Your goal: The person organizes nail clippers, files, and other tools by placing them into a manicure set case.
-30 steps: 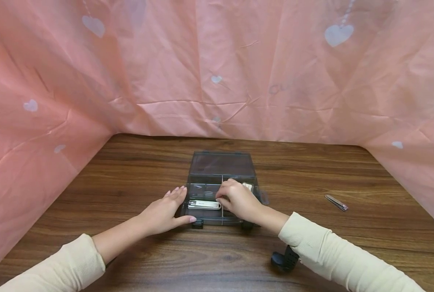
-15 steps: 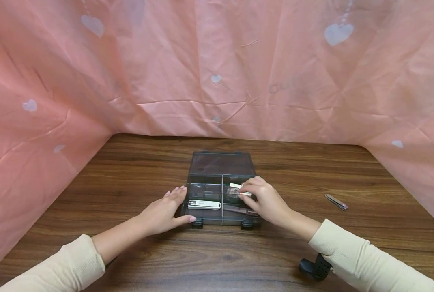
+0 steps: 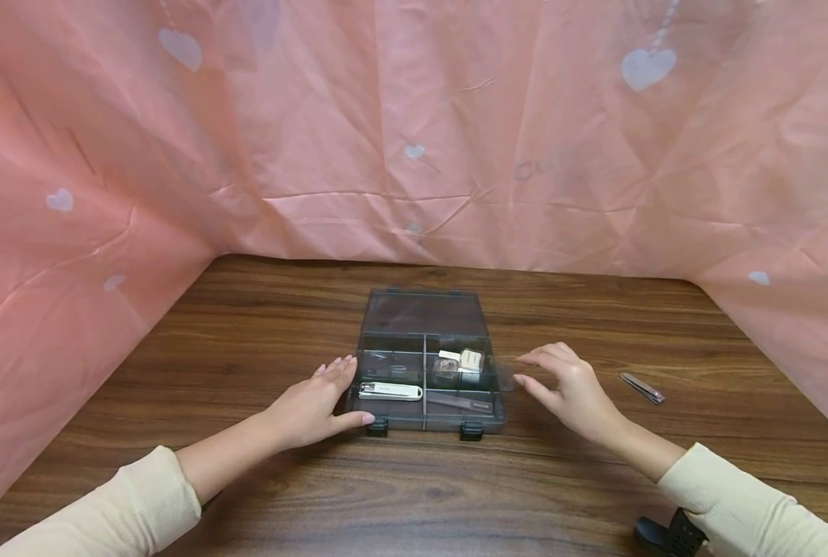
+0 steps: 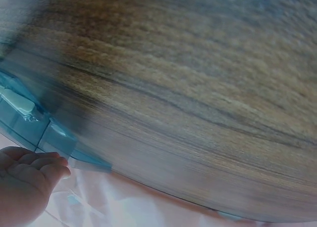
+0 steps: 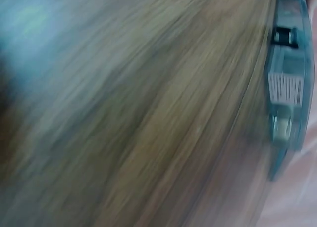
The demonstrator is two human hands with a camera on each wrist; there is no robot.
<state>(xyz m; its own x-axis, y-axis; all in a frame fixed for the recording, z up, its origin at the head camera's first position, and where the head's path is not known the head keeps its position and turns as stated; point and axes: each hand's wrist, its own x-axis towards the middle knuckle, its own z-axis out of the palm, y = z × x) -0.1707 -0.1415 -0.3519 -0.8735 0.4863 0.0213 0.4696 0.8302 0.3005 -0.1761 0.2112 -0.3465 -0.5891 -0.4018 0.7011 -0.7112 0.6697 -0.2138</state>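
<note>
A dark see-through plastic divider box [image 3: 414, 422] lies on the table with its lid [image 3: 424, 311] tipped back. My left hand [image 3: 313, 406] rests against its left side, fingers straight and thumb at the front left corner. In the front left compartment is a white and silver nail clipper [image 3: 390, 391]; a slim dark strip [image 3: 461, 402] lies in the front right one. Two small clear cases [image 3: 471, 362] sit in the back right compartment. Right of the box, my right hand [image 3: 574, 391] hovers with thumb and fingers apart, holding nothing. A second, slimmer nail clipper [image 3: 642, 387] lies on the table beyond it.
Two black latches [image 3: 471, 430] stick out at the box's front, and a clear flap [image 3: 505, 377] at its right side. Pink cloth [image 3: 414, 193] with hearts walls off the back and sides of the wooden table [image 3: 261, 309]. A white barcode label [image 5: 286, 89] shows on the box.
My right hand has moved right, from over the box's middle, past the small cases, to beside the box. The strip and cases it covered now show. My left hand stays in place.
</note>
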